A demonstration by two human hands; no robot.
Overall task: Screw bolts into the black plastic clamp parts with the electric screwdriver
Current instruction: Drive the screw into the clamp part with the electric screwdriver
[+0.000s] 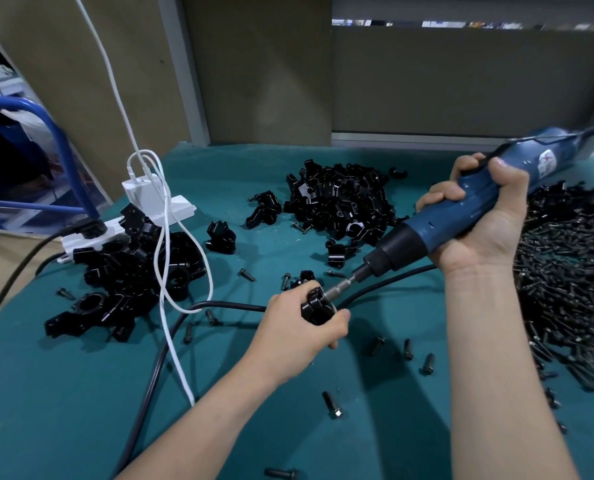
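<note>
Head view, clock bearings taken from the frame centre. I note the left hand (300,332) curled round one black clamp part (314,306) at about 6 o'clock, over the teal table cover (63,393). Thumb and fingers wrap its body, and the bolt face is turned toward 2 o'clock. The right hand (486,237) grips the blue electric screwdriver (427,226) round its mid-barrel at 3 o'clock, with the tool slanted down toward 8 o'clock. Its steel bit (340,289) meets the clamp part. The bolt itself is hidden by the bit and the fingers, so I cannot tell how far it is seated. My judgement: a bolt is being driven now. Handling: the clamp part looks like rigid, glossy moulded plastic, light, and likely to twist in the palm under driving torque. A full wrap round the ring body, clear of the bolt hole, is the sound hold. The screwdriver looks the heavier item, and its black cord (157,368) trailing across the cover may drag. Supply: a heap of clamp parts (340,206) at 12 o'clock, a second heap (129,278) at 9 o'clock beside a white power strip (181,211), a dense heap of bolts (572,282) at 3 to 4 o'clock, and loose bolts (332,405) scattered near 6 o'clock.
</note>
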